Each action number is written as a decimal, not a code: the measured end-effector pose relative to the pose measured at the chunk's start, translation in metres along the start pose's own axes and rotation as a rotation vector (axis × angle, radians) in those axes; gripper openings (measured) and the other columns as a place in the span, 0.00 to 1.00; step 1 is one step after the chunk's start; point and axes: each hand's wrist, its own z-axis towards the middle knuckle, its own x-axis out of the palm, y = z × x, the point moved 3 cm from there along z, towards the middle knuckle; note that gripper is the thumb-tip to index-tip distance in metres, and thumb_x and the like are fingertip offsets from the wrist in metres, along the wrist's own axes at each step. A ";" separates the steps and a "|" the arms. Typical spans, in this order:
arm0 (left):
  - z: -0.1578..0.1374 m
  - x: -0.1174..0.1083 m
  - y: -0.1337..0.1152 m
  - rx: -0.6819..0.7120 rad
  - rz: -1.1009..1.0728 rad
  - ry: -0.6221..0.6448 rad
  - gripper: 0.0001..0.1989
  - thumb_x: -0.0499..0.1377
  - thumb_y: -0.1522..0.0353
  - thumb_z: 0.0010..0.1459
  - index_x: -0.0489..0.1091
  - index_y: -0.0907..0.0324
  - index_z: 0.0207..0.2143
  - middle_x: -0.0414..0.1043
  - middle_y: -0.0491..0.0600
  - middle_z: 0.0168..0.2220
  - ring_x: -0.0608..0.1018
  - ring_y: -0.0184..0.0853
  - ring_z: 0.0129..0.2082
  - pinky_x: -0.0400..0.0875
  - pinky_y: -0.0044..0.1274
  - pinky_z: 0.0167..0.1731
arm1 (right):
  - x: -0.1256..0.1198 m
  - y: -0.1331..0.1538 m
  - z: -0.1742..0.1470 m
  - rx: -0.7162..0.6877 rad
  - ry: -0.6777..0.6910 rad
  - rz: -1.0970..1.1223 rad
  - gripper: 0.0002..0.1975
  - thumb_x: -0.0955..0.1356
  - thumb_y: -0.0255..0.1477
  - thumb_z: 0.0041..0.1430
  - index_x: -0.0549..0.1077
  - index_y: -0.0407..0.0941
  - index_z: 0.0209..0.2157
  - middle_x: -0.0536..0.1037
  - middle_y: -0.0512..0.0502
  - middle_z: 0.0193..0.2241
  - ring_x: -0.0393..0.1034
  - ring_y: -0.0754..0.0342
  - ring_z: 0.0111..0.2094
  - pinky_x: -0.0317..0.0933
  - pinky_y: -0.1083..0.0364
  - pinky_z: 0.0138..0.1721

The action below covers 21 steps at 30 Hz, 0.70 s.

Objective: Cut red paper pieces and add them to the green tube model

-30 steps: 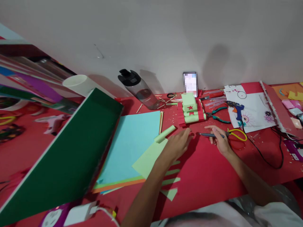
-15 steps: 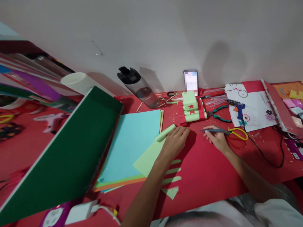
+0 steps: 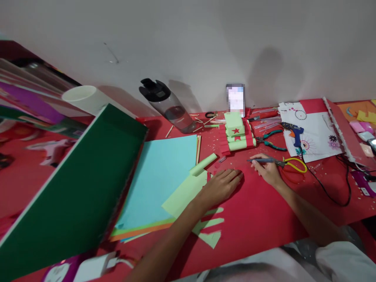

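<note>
My left hand (image 3: 225,185) lies flat, palm down, on a red sheet of paper (image 3: 255,215). A light green sheet (image 3: 183,196) with slots cut in it extends from under that hand and wrist. Just beyond the hand, a light green paper roll (image 3: 203,164) rests across the sheet's far end. My right hand (image 3: 268,171) grips a dark pen (image 3: 263,160), its tip pointing left, low over the red paper. Past both hands stands a green and red paper model (image 3: 239,145) made of rolls, with a red star on its box.
Stacked coloured paper (image 3: 164,172) lies left, beside a tilted green board (image 3: 79,184). A water bottle (image 3: 173,109) and a phone (image 3: 235,100) are by the wall. Pliers with teal handles (image 3: 273,141), yellow-handled pliers (image 3: 296,162) and a blue glue gun (image 3: 298,137) lie right.
My left hand has slid right and nearer to me over the red paper, away from the green roll. My right hand still holds the pen in almost the same place.
</note>
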 end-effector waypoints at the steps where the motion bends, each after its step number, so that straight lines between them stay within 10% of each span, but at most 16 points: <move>1: 0.001 -0.002 0.002 0.018 0.008 -0.014 0.14 0.51 0.71 0.76 0.71 0.62 0.57 0.80 0.57 0.52 0.80 0.42 0.48 0.72 0.32 0.46 | 0.000 0.000 0.002 -0.004 -0.003 -0.010 0.14 0.69 0.41 0.65 0.77 0.46 0.43 0.79 0.47 0.31 0.72 0.55 0.27 0.61 0.59 0.24; 12: 0.003 -0.011 0.011 0.074 0.001 -0.154 0.12 0.54 0.68 0.74 0.74 0.63 0.53 0.81 0.57 0.49 0.81 0.41 0.46 0.73 0.32 0.45 | -0.001 0.024 -0.001 -0.297 0.154 -0.543 0.13 0.63 0.30 0.75 0.78 0.49 0.53 0.84 0.42 0.46 0.77 0.46 0.48 0.68 0.46 0.53; 21: 0.000 -0.009 0.011 0.049 -0.019 -0.146 0.14 0.55 0.69 0.74 0.74 0.63 0.56 0.81 0.57 0.51 0.81 0.42 0.49 0.73 0.33 0.48 | -0.009 0.021 -0.007 -0.384 0.388 -1.126 0.20 0.76 0.37 0.64 0.75 0.44 0.53 0.78 0.35 0.47 0.71 0.39 0.48 0.68 0.43 0.52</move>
